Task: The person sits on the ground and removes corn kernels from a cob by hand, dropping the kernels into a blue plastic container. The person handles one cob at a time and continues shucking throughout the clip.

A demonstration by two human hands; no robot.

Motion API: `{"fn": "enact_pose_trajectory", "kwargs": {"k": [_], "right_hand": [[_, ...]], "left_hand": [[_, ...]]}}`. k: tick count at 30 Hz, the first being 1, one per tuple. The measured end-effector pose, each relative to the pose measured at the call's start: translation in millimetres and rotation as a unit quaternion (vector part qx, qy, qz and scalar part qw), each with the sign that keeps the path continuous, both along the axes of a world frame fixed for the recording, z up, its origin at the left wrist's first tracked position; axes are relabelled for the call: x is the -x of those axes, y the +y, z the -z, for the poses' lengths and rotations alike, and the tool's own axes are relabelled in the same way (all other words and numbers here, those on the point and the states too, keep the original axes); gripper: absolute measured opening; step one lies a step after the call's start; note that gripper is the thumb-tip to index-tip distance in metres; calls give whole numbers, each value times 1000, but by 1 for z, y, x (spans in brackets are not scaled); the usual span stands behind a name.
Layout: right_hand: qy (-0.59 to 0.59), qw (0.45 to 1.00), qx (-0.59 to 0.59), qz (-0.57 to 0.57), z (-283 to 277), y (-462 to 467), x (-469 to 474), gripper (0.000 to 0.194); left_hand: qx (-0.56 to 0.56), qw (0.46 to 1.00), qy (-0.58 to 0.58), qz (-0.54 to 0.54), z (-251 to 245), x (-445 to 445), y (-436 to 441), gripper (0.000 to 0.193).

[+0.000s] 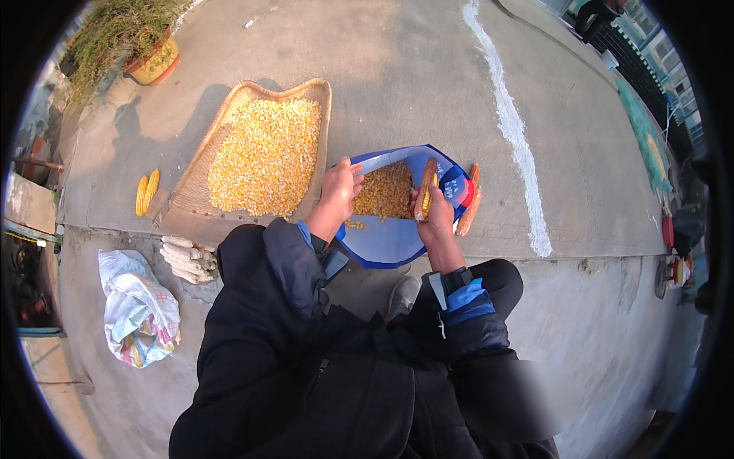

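Observation:
A blue cardboard box (375,238) with a pale inside sits on the ground between my knees, loose corn kernels (383,189) heaped in it. My left hand (341,186) is over its left rim, fingers apart and nothing seen in them. At the box's right side my right hand (437,209) grips a corn cob (425,189). The cob is mostly bare and reddish, with a strip of yellow kernels beside it; whether this is one cob or two pressed together, I cannot tell. More reddish cobs (471,206) lie just outside the box on the right.
A woven basket (186,186) full of kernels stands left of the box. Beyond it lie two yellow ears (147,192). Pale bare cobs (186,261) and a woven plastic sack (140,307) are nearer me. A potted plant (155,60) and a person (596,17) are farther off.

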State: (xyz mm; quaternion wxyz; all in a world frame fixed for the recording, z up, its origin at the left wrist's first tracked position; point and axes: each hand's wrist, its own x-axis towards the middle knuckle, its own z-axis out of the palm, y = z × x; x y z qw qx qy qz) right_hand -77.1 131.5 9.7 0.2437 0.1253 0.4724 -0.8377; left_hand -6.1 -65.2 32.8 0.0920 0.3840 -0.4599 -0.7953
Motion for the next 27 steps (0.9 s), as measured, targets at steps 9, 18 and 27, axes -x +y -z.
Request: {"fn": "enact_pose_trajectory", "kwargs": {"k": [9, 18, 27], "right_hand": [[-31, 998, 28, -36, -28, 25, 27, 28], [-18, 998, -6, -59, -9, 21, 26, 31], [12, 995, 35, -98, -34, 16, 20, 34]], "left_hand": [[186, 951, 174, 177, -87, 18, -11, 52], [709, 425, 19, 562, -55, -90, 34, 28], [763, 444, 107, 456, -84, -68, 25, 11]]}}
